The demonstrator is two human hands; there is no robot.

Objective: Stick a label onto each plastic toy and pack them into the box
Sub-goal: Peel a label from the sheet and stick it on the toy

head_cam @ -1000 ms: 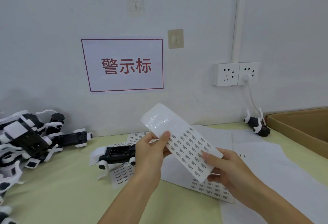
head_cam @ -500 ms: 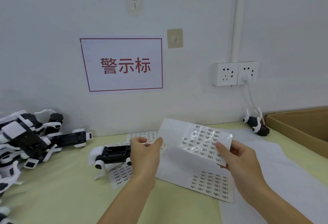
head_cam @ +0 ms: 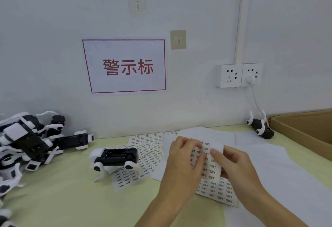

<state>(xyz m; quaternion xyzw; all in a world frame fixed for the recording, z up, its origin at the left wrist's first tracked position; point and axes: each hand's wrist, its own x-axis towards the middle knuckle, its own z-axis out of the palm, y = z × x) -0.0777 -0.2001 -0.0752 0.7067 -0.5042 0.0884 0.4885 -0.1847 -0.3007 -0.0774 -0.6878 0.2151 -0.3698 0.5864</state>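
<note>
Both hands hold one small label sheet (head_cam: 211, 162) low over the table. My left hand (head_cam: 185, 162) grips its left edge with curled fingers, and my right hand (head_cam: 235, 165) pinches its right side, thumb near the top. A black-and-white toy dog (head_cam: 115, 158) lies on its back just left of my hands, on more label sheets (head_cam: 147, 156). A pile of similar toys (head_cam: 23, 142) fills the far left. Another toy (head_cam: 260, 127) lies by the wall next to the cardboard box (head_cam: 305, 133) at the right.
Large white backing sheets (head_cam: 269, 169) cover the table's right half, and another printed label sheet (head_cam: 217, 190) lies under my hands. A wall socket (head_cam: 239, 75) with a plugged cable hangs above the far toy. A red-framed sign (head_cam: 125, 66) is on the wall.
The label sheet came down from in front of me to just above the table. My hands drew closer together on it, and it turned from slanted to nearly upright.
</note>
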